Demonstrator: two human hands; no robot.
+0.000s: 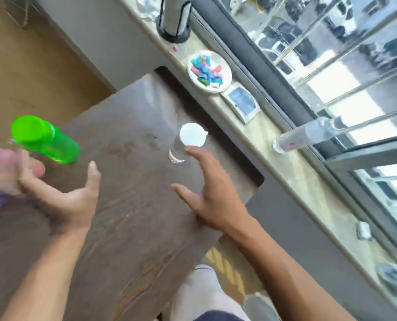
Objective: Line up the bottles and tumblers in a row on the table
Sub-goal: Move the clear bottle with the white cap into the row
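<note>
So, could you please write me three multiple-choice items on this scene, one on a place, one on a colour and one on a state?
1. Where is the plate of coloured scraps?
A on the window ledge
B on the table
C on the floor

2. What colour is the cap of the clear bottle?
A green
B white
C red

3. How is the right hand?
A clenched on the bottle
B open, fingers spread
C flat under the table

Answers: 1 A, it sits on the ledge beside the window; 2 B, its round top is white; 3 B, it holds nothing.
</note>
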